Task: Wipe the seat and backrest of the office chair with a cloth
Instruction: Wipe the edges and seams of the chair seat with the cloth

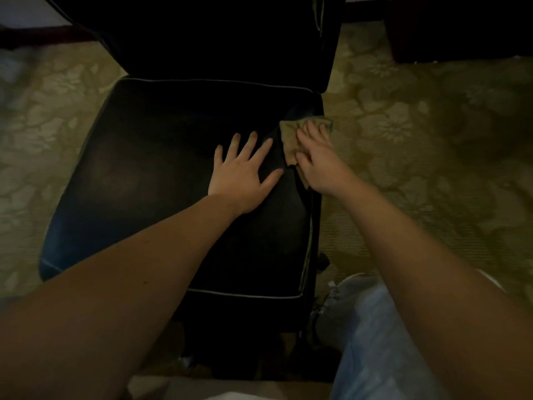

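I am laying my left hand (245, 171) flat on the black seat (158, 183) of the office chair, fingers straight and spread wide, holding nothing. Just to its right, my right hand (317, 160) is pressing the tan cloth (288, 134) down with nearly straight fingers, at the seat's right edge. The dark backrest (216, 39) is rising beyond both hands, and patterned carpet (418, 140) is lying further right.

Seat (161, 168) smooth dark leather-like; cloth (290, 140) soft matt; carpet (418, 140) woven
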The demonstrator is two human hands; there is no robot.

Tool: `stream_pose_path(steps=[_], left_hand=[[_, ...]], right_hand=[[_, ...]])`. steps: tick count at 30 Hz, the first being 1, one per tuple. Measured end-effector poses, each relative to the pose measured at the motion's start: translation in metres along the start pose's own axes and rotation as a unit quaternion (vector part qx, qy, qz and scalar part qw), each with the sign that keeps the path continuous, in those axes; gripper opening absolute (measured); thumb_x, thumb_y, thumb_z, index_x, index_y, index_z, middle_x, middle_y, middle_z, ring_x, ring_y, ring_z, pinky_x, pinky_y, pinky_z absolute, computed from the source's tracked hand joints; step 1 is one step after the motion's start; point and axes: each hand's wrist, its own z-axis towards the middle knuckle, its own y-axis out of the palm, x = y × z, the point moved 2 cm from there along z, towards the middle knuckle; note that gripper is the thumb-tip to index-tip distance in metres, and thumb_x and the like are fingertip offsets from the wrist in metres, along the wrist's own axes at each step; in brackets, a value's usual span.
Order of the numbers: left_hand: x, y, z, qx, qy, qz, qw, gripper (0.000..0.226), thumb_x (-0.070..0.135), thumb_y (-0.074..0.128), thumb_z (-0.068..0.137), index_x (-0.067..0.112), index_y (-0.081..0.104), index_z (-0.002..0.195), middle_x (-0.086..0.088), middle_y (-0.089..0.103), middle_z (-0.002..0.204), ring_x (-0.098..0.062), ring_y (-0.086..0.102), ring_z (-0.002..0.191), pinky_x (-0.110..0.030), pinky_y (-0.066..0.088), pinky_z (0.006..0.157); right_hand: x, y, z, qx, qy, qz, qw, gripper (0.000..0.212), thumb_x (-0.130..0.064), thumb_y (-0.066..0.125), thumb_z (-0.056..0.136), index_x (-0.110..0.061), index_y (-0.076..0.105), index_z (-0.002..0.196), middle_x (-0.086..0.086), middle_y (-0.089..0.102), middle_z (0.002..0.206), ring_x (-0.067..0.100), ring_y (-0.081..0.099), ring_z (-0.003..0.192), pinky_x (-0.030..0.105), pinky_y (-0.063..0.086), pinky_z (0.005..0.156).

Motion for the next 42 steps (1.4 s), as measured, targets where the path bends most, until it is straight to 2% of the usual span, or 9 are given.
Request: stream_pose_path(steps=[5, 9, 21, 28, 37, 42], left_hand=[[-0.001, 0.001, -0.022, -0.028, 0.006, 0.025, 0.999, 0.071, 0.069, 0.017, 0.1, 0.037, 0.0, 0.162, 0.005, -0.004, 0.172, -0.026, -0.008, 0.158, -0.062, -0.005, 0.123], [0.003, 0.011, -0.028, -0.014, -0.012, 0.014, 1.0, 0.071, 0.069, 0.013, 0.099, 0.039, -0.005, 0.161, 0.006, -0.008, 0.171, -0.025, -0.011, 0.158, -0.064, -0.006, 0.121], [-0.003, 0.018, -0.026, 0.018, -0.007, 0.004, 1.0, 0.072, 0.07, 0.014, 0.099, 0.04, -0.003, 0.161, 0.007, -0.005, 0.171, -0.025, -0.01, 0.158, -0.064, -0.003, 0.123], [-0.003, 0.018, -0.028, 0.027, 0.0, -0.009, 1.0, 0.073, 0.071, 0.013, 0.098, 0.039, 0.0, 0.162, 0.006, -0.003, 0.172, -0.025, -0.008, 0.158, -0.064, -0.003, 0.123], [-0.002, 0.02, -0.025, 0.037, -0.002, -0.019, 0.999, 0.073, 0.072, 0.013, 0.098, 0.039, 0.001, 0.162, 0.005, -0.001, 0.172, -0.027, -0.008, 0.158, -0.065, -0.004, 0.122], [-0.001, 0.019, -0.025, 0.031, -0.002, -0.026, 0.999, 0.073, 0.072, 0.014, 0.098, 0.039, 0.0, 0.162, 0.006, -0.003, 0.172, -0.026, -0.01, 0.158, -0.065, -0.005, 0.122]], right_hand=[[-0.002, -0.002, -0.003, 0.008, 0.001, 0.006, 1.0, 0.058, -0.021, 0.037, 0.107, -0.008, 0.012, 0.158, 0.011, -0.004, 0.167, 0.031, -0.007, 0.153, 0.035, -0.003, 0.123], [-0.005, 0.008, -0.031, -0.004, -0.002, -0.011, 1.0, 0.058, -0.021, 0.038, 0.107, -0.007, 0.013, 0.158, 0.011, -0.003, 0.167, 0.031, -0.007, 0.153, 0.035, -0.002, 0.123], [-0.01, 0.01, -0.01, 0.019, 0.008, -0.029, 0.999, 0.057, -0.024, 0.033, 0.108, -0.006, 0.011, 0.158, 0.013, -0.003, 0.167, 0.03, -0.007, 0.153, 0.036, -0.001, 0.125], [-0.014, 0.013, -0.032, -0.009, -0.007, -0.085, 0.996, 0.058, -0.027, 0.033, 0.108, -0.005, 0.012, 0.157, 0.013, 0.0, 0.167, 0.028, -0.003, 0.154, 0.034, -0.002, 0.124], [-0.012, 0.008, -0.009, 0.007, 0.018, -0.057, 0.998, 0.059, -0.028, 0.035, 0.108, -0.009, 0.012, 0.158, 0.01, -0.003, 0.167, 0.027, -0.006, 0.154, 0.032, -0.001, 0.122], [-0.014, 0.007, -0.018, 0.001, 0.027, -0.079, 0.997, 0.059, -0.028, 0.036, 0.107, -0.007, 0.013, 0.158, 0.011, 0.0, 0.167, 0.027, -0.001, 0.154, 0.033, 0.002, 0.123]])
